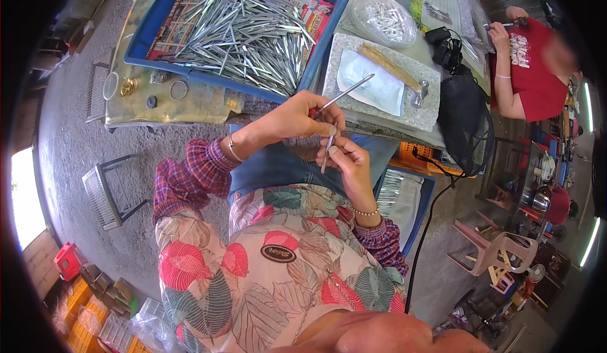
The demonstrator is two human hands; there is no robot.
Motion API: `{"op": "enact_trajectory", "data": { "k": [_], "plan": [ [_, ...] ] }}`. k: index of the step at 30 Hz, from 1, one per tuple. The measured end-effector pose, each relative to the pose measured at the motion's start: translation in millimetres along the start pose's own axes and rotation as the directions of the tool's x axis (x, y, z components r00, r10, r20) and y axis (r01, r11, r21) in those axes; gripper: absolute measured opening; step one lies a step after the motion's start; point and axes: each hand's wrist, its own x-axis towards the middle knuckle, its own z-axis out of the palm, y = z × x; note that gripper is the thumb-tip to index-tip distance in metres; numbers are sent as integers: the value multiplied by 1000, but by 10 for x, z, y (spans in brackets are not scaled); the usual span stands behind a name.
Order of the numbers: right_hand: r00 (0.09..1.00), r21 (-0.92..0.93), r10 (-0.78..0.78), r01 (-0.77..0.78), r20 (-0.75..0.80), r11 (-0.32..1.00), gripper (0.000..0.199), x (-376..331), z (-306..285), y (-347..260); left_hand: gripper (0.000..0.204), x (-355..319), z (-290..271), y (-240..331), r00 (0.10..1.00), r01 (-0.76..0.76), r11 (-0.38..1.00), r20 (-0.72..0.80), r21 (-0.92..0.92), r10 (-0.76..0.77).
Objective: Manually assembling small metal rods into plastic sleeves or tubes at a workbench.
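Note:
My left hand [300, 118] is closed around a screwdriver [346, 91] with a reddish handle, its metal shaft slanting up to the right. The thumb and fingertips of that hand also pinch the upper end of a slim silver metal piece [327, 151]. Lower down, my right hand [349, 163] grips the same piece between thumb and fingers, so both hands meet on it above my lap. Fingers partly hide the piece and the screwdriver's handle. A blue tray [203, 78] beyond my left hand holds a heap of similar slim metal pieces [246, 34].
A stone slab [420, 116] bears a hammer [395, 67] on paper. Near it are a plastic bag of small pale parts [382, 19], a black adapter [444, 46] and a black mesh bag [465, 116]. Another tray [429, 204] sits by my right arm. A person in red [537, 68] works at far right.

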Motion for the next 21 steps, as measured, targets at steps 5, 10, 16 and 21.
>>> {"op": "enact_trajectory", "data": {
  "k": [5, 10, 16, 21],
  "plan": [
    [1000, 30, 10, -10, -15, 1000, 22, 0, -12, -19, 13, 45, 10, -27, 999, 17, 998, -40, 52, -15],
    [1000, 21, 2, -1, -27, 1000, 23, -14, -29, -20, 11, 74, 69, -9, 996, -53, 999, -69, -8, 52],
    [999, 97, 3, 2, -53, 995, 23, -41, -141, 102, 8, 114, -55, 179, 975, -194, 961, -66, 197, 210],
    [999, 124, 5, 1, -47, 992, 23, -74, -217, 158, 6, 480, -186, 574, 963, -144, 876, -139, 460, 232]
  ]
}}
